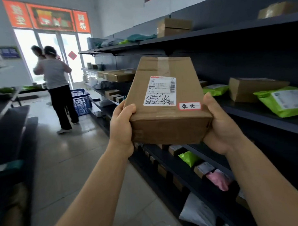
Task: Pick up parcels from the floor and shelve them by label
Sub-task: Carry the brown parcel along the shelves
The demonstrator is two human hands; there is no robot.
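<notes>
A brown cardboard parcel is held up in front of me, top face towards the camera. It carries a white shipping label with handwriting and a small red-bordered sticker. My left hand grips its near left corner, thumb on top. My right hand supports the near right corner from the side and below. The dark shelving unit runs along the right, just behind the parcel.
The shelves hold cardboard boxes, green mailer bags, a grey bag and a pink bag. Two people stand in the aisle near a blue crate and the glass door. Dark benches line the left.
</notes>
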